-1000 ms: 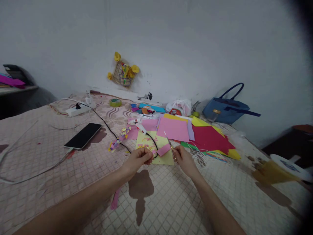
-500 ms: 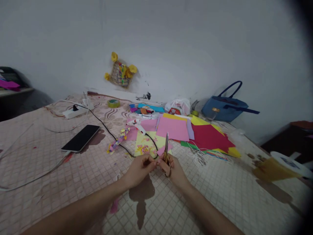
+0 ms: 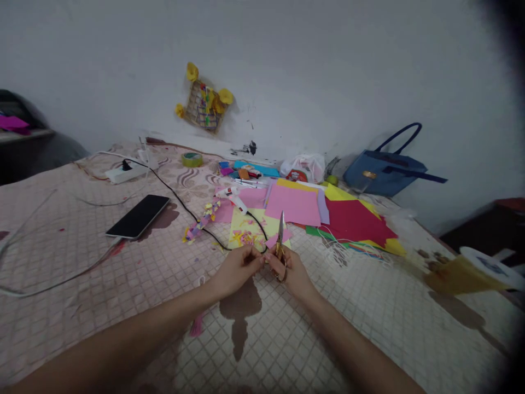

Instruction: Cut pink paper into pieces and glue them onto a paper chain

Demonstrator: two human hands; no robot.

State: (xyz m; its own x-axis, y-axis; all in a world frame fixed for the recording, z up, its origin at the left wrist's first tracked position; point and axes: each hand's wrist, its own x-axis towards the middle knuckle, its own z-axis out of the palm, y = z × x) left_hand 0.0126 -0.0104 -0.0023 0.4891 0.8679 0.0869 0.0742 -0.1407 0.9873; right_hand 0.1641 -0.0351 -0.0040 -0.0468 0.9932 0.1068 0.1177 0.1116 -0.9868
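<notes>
My right hand is closed around a pair of gold-handled scissors, blades pointing away from me. Fingertips of both hands meet just above the tablecloth. My left hand is closed in a pinch; whatever sits between its fingers is too small to make out. Just beyond them a pale yellow sheet bears a pile of small pink and yellow paper scraps. A white glue gun lies behind it, its black cord looping near my fingers. Left of the sheet is a strip covered in purple and yellow paper bits.
Coloured sheets, pink and red, lie stacked behind. White string tangles at right. A phone and power strip are at left. A pink tassel lies near my left forearm. A blue bag leans on the wall.
The view has tilted slightly down, so the table things appear higher in the picture. Both hands stay together with the scissors in the right one; any finger movement is very small.
</notes>
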